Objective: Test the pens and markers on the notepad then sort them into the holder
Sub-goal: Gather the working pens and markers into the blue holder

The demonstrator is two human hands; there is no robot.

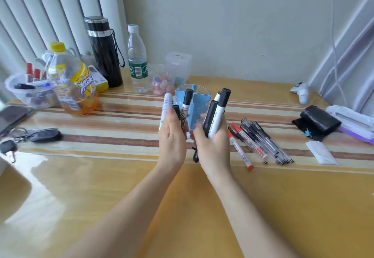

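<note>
Yellow glossy desk (283,207) with brown stripes, set against a pale wall and vertical blinds.

Head view: the left hand (172,136) has its fingers wrapped round a few markers (187,100), caps up. The right hand (210,142) clasps a second bunch (221,103) the same way. Only the backs of both hands show, so I cannot tell how the fingertips lie. Splitting the markers between two fists looks like grouping by kind before they go in. The blue holder (192,111) stands on the desk just behind and between the hands, its divider facing the camera. No marker seems to be in it yet. Clear pens (265,142) and a red-capped marker (240,152) lie in a loose row to the right, near at hand, probably waiting their turn. I see no notepad for certain.

Writing: the tea bottle (74,83) at left reads 冰红茶. The water bottle (137,61) has a green label with a barcode, its text too small to read. The print on the marker barrels is blurred.
</note>
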